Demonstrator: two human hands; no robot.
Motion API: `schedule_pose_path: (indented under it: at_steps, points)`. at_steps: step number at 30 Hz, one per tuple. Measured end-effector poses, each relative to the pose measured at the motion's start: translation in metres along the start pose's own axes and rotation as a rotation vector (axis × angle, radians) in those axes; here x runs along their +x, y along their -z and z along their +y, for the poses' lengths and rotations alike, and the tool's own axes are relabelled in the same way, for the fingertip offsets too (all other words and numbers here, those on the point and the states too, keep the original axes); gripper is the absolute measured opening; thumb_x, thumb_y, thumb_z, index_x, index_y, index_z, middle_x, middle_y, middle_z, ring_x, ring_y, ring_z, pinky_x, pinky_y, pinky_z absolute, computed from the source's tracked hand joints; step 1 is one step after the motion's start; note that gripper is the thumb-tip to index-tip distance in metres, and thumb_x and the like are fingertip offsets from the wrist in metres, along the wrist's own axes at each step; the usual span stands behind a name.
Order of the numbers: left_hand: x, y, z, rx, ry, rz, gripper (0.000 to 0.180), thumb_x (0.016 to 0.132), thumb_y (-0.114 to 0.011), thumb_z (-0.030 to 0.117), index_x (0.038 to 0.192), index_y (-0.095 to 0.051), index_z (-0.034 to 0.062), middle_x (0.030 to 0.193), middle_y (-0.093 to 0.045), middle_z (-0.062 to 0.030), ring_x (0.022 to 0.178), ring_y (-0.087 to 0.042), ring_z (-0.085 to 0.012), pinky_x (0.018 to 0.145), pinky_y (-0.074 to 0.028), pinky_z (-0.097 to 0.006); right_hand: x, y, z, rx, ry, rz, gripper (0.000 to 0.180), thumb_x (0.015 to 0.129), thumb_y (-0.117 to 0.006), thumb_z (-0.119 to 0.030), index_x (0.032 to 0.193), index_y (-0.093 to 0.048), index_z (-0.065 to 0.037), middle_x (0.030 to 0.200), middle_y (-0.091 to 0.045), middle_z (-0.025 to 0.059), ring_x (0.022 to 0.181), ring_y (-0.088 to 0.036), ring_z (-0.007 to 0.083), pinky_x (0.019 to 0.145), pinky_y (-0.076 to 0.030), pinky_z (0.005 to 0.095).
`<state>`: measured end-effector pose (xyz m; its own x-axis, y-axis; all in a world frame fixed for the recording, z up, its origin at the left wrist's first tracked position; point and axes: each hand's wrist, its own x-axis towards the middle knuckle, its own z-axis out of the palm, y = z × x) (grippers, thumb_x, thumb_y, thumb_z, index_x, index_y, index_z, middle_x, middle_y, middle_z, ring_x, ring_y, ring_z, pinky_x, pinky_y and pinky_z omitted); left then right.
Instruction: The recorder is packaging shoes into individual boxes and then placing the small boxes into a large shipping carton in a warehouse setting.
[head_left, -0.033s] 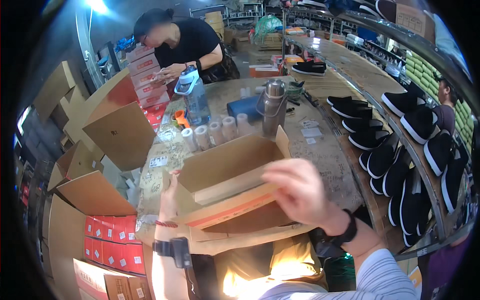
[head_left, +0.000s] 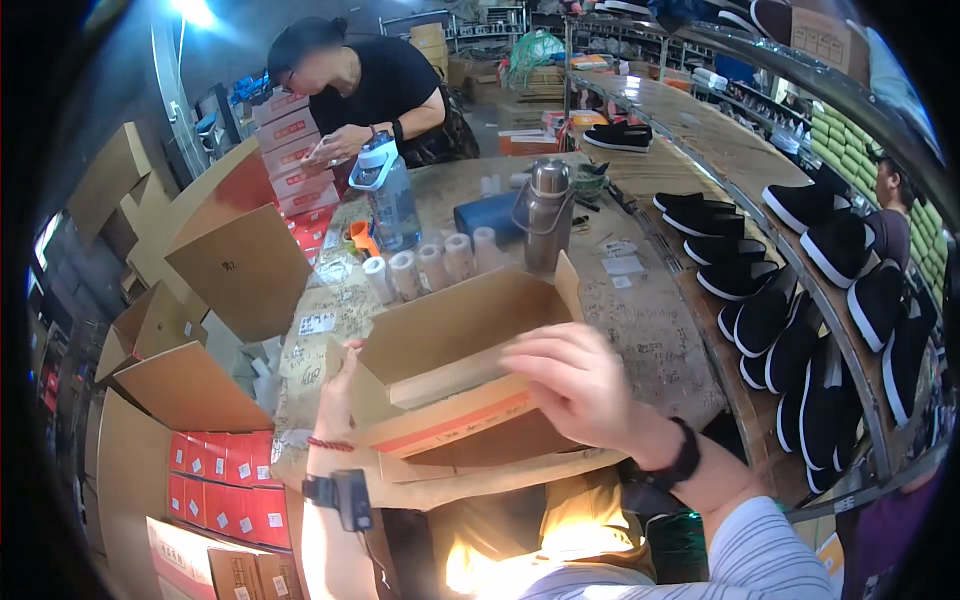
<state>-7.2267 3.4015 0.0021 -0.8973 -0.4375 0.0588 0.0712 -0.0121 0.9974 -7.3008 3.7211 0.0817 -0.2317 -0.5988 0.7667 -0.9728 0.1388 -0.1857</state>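
Observation:
An open brown cardboard box [head_left: 460,335] with a red-orange stripe on its near side is tilted at the table's near edge. My left hand [head_left: 338,388] grips its left end, the fingertips showing above the wall. My right hand [head_left: 572,385] hovers over or touches the near wall's upper edge. Its fingers are bent and blurred, so I cannot tell whether they pinch the cardboard. Along the inside of that wall runs a folded-in cardboard strip [head_left: 445,378]. Below the near side, another cardboard panel [head_left: 500,440] shows, partly hidden.
Tape rolls [head_left: 432,266], a blue water bottle [head_left: 393,195] and a grey flask [head_left: 549,215] stand beyond the box. Black shoes [head_left: 735,280] line the right-hand shelves. Red boxes [head_left: 222,480] fill a carton at lower left. A co-worker [head_left: 385,95] stands across the table.
My right hand has moved left along the near wall of the box. My left hand keeps its hold. The co-worker's hands have shifted slightly.

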Motion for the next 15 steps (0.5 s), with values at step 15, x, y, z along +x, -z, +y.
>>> schedule_pose_path:
  at_steps: [15]
  points:
    - [-0.001,-0.03,-0.016,0.565,-0.322,0.051,0.089,0.059,-0.083,0.015,0.133,-0.034,0.0017,0.133,-0.04,-0.0181,0.122,-0.04,-0.0318,0.104,-0.031,-0.038,-0.033,-0.046,0.103,0.135,-0.581,0.441,0.027,0.083,-0.058,-0.009,0.11,-0.056,-0.005,0.103,-0.057,0.0129,0.099,-0.052,0.0284,0.089,-0.04,0.0363]
